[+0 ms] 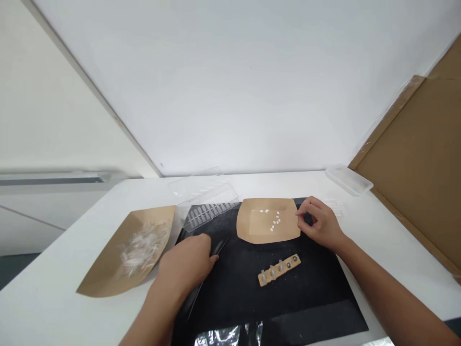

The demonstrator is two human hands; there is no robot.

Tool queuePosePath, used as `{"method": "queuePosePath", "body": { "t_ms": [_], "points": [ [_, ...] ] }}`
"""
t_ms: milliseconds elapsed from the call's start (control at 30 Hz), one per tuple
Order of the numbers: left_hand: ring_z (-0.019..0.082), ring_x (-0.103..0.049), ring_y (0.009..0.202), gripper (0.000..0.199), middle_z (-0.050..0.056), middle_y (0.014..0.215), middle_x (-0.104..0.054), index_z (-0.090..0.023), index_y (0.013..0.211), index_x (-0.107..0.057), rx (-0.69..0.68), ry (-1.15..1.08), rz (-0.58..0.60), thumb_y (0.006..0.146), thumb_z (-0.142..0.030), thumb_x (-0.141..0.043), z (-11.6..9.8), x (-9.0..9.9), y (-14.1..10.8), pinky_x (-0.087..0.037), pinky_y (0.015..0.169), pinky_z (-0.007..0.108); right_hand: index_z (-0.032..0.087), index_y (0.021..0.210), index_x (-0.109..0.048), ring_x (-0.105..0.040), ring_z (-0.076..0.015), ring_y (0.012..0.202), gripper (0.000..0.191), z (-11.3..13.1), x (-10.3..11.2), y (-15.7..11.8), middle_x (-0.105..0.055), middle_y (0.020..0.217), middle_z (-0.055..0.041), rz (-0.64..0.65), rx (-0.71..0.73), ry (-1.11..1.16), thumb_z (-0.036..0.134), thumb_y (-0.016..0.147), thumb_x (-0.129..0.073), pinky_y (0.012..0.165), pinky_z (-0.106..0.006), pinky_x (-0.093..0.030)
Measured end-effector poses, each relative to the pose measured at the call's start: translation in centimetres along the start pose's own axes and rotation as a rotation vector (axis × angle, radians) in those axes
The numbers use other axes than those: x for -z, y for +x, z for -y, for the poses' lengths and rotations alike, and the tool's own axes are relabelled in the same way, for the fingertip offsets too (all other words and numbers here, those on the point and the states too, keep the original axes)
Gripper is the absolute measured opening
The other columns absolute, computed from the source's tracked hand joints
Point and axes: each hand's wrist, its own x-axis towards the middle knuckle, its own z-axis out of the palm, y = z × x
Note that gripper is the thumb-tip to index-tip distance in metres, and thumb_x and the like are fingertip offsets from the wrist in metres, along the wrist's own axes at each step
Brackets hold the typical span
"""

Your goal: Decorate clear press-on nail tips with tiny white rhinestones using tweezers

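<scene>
Head cam: L hand (185, 269) gripped blk tweezers (192, 302); R hand (320, 226) half-open, empty, at 3 o'clock of tray (284, 233) w/ scattered white bits (275, 222).

Slim black tweezers (219, 248) lie slanted across the black mat (317, 283), their tips pointing toward the upper right and their length passing under the left hand (185, 264). Up at the top middle of the mat sits a shallow kraft-paper tray (252, 230), its right edge just beside the curled fingers of the right hand (320, 223). On its floor are small white pieces (275, 222), too small to make out closely: a short cluster near the middle and a loose slanting line to the right. Below the tray, a tan strip (279, 270) lies tilted upward to the right, carrying a row of upright pale tips (272, 272) and small dark studs.
</scene>
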Motion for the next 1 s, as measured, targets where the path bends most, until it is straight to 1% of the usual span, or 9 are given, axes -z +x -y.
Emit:
{"method": "queuePosePath", "body": {
  "t_ms": [67,167,333,400,500,600,700,867,1000],
  "points": [
    [0.031,-0.073,0.074,0.026,0.012,0.081,-0.076,-0.022,0.066,-0.065,-0.002,0.001,-0.006,0.089,-0.034,-0.065,0.2,0.2,0.1,-0.047,0.063,0.036,0.025,0.093,-0.07,-0.057,-0.0152,0.071,0.019,0.1,0.0,0.0,-0.062,0.088,-0.0013,-0.012,0.003,-0.005,0.01,0.083,-0.062,0.067,-0.03,-0.05],
    [0.031,-0.072,0.079,0.025,0.014,0.088,-0.076,-0.021,0.071,-0.066,0.026,0.007,-0.101,0.093,-0.029,-0.058,0.2,0.7,0.2,-0.046,0.064,0.035,0.025,0.096,-0.073,-0.055,-0.0146,0.068,0.022,0.1,-0.1,0.0,-0.059,0.085,-0.0009,-0.036,0.011,-0.001,0.011,0.085,-0.062,0.065,-0.03,-0.049],
    [0.034,-0.071,0.088,0.027,0.015,0.093,-0.075,-0.018,0.097,-0.068,0.089,-0.071,-0.457,0.103,-0.033,-0.046,-1.1,1.6,0.5,-0.045,0.066,0.037,0.026,0.092,-0.076,-0.051,-0.0127,0.062,0.018,0.7,-0.4,0.0,-0.058,0.083,-0.0006,-0.102,0.008,0.052,0.013,0.087,-0.064,0.061,-0.03,-0.047],
    [0.034,-0.071,0.091,0.031,0.015,0.097,-0.075,-0.015,0.108,-0.068,0.021,-0.131,-0.654,0.106,-0.035,-0.045,-2.0,1.5,0.8,-0.048,0.072,0.038,0.026,0.093,-0.076,-0.049,-0.0118,0.058,0.018,1.1,-0.4,0.1,-0.059,0.082,-0.0002,-0.124,-0.023,0.092,0.014,0.088,-0.065,0.058,-0.03,-0.046],
    [0.029,-0.07,0.094,0.032,0.013,0.104,-0.074,-0.016,0.119,-0.069,-0.234,-0.242,-0.86,0.109,-0.034,-0.045,-3.4,0.7,1.2,-0.051,0.084,0.038,0.028,0.096,-0.077,-0.048,-0.0121,0.056,0.016,1.9,-0.6,0.0,-0.063,0.08,0.0002,-0.118,-0.067,0.145,0.017,0.089,-0.067,0.056,-0.03,-0.045],
    [0.02,-0.069,0.086,0.029,0.008,0.104,-0.072,-0.022,0.125,-0.071,-0.445,-0.284,-0.89,0.109,-0.029,-0.047,-4.8,-0.6,1.5,-0.052,0.078,0.029,0.029,0.098,-0.078,-0.05,-0.0125,0.056,0.014,2.7,-0.7,-0.1,-0.067,0.084,-0.0008,-0.088,-0.075,0.202,0.02,0.092,-0.068,0.056,-0.031,-0.046],
    [0.012,-0.066,0.072,0.026,0.005,0.106,-0.072,-0.026,0.125,-0.071,-0.513,-0.326,-0.871,0.109,-0.027,-0.051,-5.8,-1.7,1.6,-0.048,0.062,0.022,0.029,0.1,-0.079,-0.053,-0.0135,0.058,0.012,3.5,-1.0,-0.2,-0.069,0.083,-0.0015,-0.065,-0.07,0.232,0.022,0.095,-0.069,0.057,-0.032,-0.048],
    [0.014,-0.069,0.083,0.022,0.005,0.098,-0.07,-0.02,0.122,-0.071,-0.618,-0.56,-0.857,0.107,-0.023,-0.056,-6.9,-2.4,1.5,-0.054,0.077,0.023,0.029,0.103,-0.079,-0.06,-0.0176,0.067,0.011,4.6,-1.5,-0.3,-0.071,0.084,-0.0029,-0.066,-0.08,0.262,0.028,0.098,-0.069,0.063,-0.035,-0.05],
    [0.014,-0.066,0.078,0.018,0.004,0.088,-0.065,-0.018,0.114,-0.073,-0.653,-0.643,-0.827,0.106,-0.023,-0.058,-7.8,-2.6,1.0,-0.055,0.075,0.023,0.028,0.099,-0.077,-0.064,-0.0201,0.075,0.007,5.0,-2.1,-0.3,-0.073,0.087,-0.0042,-0.129,-0.112,0.266,0.027,0.099,-0.069,0.065,-0.036,-0.051]
  ]
}}
